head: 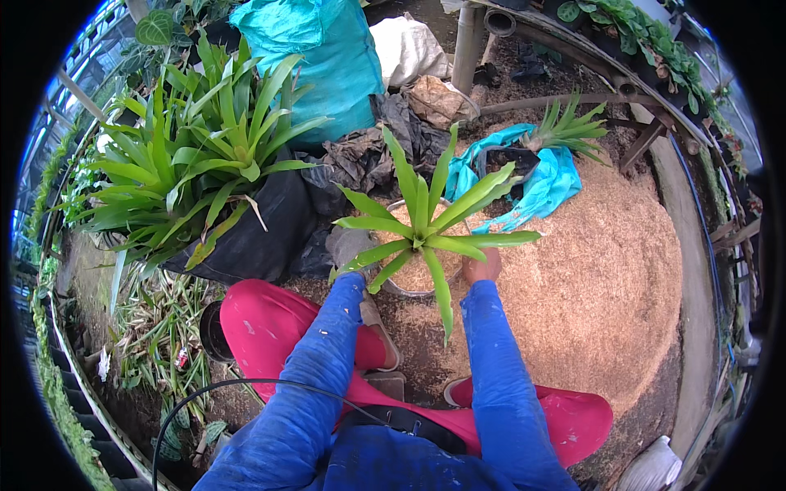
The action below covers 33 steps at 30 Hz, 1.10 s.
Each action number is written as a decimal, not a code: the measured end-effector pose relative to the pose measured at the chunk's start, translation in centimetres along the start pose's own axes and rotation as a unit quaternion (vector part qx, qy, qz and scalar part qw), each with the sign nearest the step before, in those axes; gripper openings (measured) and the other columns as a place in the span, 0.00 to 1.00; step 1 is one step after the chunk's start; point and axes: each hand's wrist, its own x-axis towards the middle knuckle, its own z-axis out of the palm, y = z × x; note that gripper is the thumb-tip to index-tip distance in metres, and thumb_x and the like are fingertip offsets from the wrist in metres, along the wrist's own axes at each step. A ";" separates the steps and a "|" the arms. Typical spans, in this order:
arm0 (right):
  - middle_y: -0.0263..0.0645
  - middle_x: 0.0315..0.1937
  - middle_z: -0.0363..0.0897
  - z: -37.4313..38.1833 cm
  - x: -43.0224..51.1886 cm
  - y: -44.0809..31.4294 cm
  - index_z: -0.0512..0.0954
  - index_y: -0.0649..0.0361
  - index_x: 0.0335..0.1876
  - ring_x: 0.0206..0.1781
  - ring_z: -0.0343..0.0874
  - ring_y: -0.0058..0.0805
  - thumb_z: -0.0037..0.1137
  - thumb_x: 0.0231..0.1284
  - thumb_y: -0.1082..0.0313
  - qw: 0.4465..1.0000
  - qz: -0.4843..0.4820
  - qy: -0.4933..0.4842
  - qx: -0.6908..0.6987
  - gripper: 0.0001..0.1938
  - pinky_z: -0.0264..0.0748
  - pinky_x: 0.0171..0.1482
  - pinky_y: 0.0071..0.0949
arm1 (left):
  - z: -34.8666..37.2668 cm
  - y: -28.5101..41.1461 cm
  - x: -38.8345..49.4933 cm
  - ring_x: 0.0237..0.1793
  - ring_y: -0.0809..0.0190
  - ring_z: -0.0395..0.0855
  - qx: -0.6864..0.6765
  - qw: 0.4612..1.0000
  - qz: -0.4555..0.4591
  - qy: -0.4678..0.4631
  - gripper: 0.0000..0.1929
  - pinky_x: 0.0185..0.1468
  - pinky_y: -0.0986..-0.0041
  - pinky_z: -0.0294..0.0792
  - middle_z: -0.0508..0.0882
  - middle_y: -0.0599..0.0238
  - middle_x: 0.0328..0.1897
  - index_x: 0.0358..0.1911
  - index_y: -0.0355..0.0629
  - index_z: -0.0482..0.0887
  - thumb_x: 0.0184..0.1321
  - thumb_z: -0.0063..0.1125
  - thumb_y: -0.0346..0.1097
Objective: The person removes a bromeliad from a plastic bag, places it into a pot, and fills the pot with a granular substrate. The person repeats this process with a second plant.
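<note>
A green bromeliad (419, 238) stands upright in a round pot (410, 293) between my knees, its long leaves spreading over the rim. Pale husk-like material (396, 270) fills the pot around the plant's base. My left hand (351, 248), in a grey glove, holds the pot's left side; leaves partly cover it. On the opposite side, my bare right hand (483, 267) grips the pot near its rim. The fingertips of both hands are hidden.
Pale husks (589, 288) lie heaped at right. Behind the pot, a blue-green sack (513, 178) lies under a black pot and another bromeliad (568, 126). A black bag (252, 239) of bromeliads stands left, above cut leaves (159, 325). A full turquoise sack (325, 67) stands behind.
</note>
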 end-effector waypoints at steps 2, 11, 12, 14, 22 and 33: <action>0.52 0.40 0.88 0.3 0.3 0.1 0.87 0.50 0.43 0.45 0.86 0.59 0.61 0.60 0.61 0.995 0.043 -0.058 -0.068 0.10 0.82 0.50 0.55 | -0.3 0.1 0.1 0.48 0.43 0.87 0.001 1.000 -0.014 -0.009 0.22 0.55 0.49 0.74 0.89 0.54 0.45 0.45 0.48 0.91 0.58 0.64 0.58; 0.52 0.49 0.86 1.5 -0.3 1.9 0.87 0.50 0.49 0.50 0.84 0.58 0.61 0.61 0.58 0.995 0.048 -0.066 -0.051 0.13 0.81 0.53 0.53 | -8.3 3.3 -1.1 0.67 0.43 0.80 0.035 0.973 -0.177 -0.142 0.32 0.65 0.48 0.72 0.85 0.51 0.63 0.58 0.52 0.89 0.57 0.63 0.65; 0.51 0.49 0.86 1.4 -0.1 2.0 0.87 0.50 0.49 0.52 0.83 0.59 0.62 0.59 0.58 0.995 0.056 -0.077 0.026 0.14 0.80 0.54 0.52 | -8.5 3.4 -0.8 0.67 0.43 0.79 0.035 0.970 -0.192 -0.145 0.32 0.65 0.48 0.72 0.85 0.51 0.63 0.59 0.53 0.89 0.57 0.63 0.65; 0.53 0.53 0.85 0.9 0.1 2.2 0.84 0.51 0.56 0.55 0.83 0.59 0.64 0.59 0.54 0.982 0.019 -0.171 0.077 0.20 0.81 0.55 0.50 | -8.0 3.1 -0.5 0.68 0.44 0.79 0.042 0.961 -0.204 -0.180 0.32 0.64 0.46 0.71 0.85 0.53 0.65 0.60 0.54 0.88 0.59 0.61 0.67; 0.59 0.79 0.59 0.8 -3.4 -2.7 0.60 0.47 0.80 0.72 0.71 0.61 0.57 0.69 0.45 0.947 0.082 -0.301 -0.079 0.37 0.65 0.67 0.75 | -0.5 -0.3 -1.5 0.73 0.51 0.76 -0.019 0.935 -0.094 -0.343 0.34 0.66 0.43 0.70 0.80 0.64 0.73 0.68 0.58 0.82 0.66 0.50 0.70; 0.51 0.77 0.62 -0.8 -2.8 -5.9 0.66 0.51 0.77 0.75 0.65 0.62 0.64 0.58 0.41 0.963 0.132 -0.210 -0.109 0.42 0.59 0.68 0.77 | -4.0 0.3 -3.9 0.73 0.51 0.76 -0.112 0.938 -0.186 -0.271 0.30 0.71 0.55 0.70 0.80 0.63 0.73 0.68 0.54 0.80 0.70 0.49 0.62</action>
